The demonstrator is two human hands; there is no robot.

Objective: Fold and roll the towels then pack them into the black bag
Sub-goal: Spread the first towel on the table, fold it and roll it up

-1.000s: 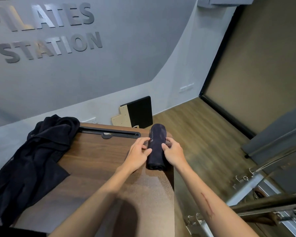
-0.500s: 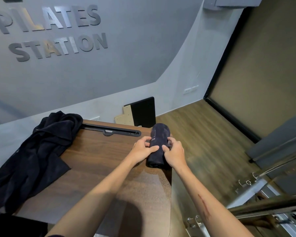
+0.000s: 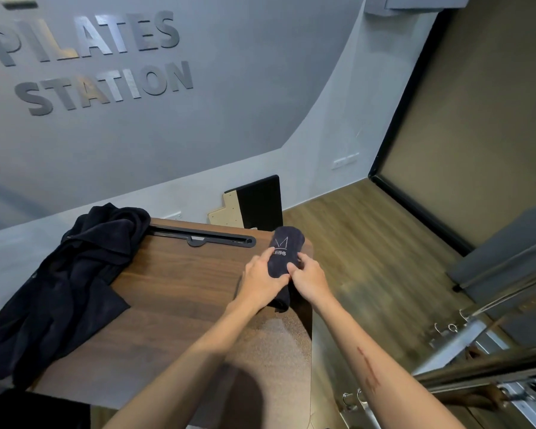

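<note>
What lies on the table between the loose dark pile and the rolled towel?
In the head view, bare wood and a black slotted strip separate the loose dark pile from the rolled towel.

The hands point(image 3: 287, 278) cover the middle of the rolled towel point(image 3: 284, 252), so only "ESS" of its white word shows. The near end of the roll is hidden under the wrists. The pile of dark towels point(image 3: 62, 289) runs off the left edge. The metal bars point(image 3: 483, 371) at lower right are blurred.
</note>
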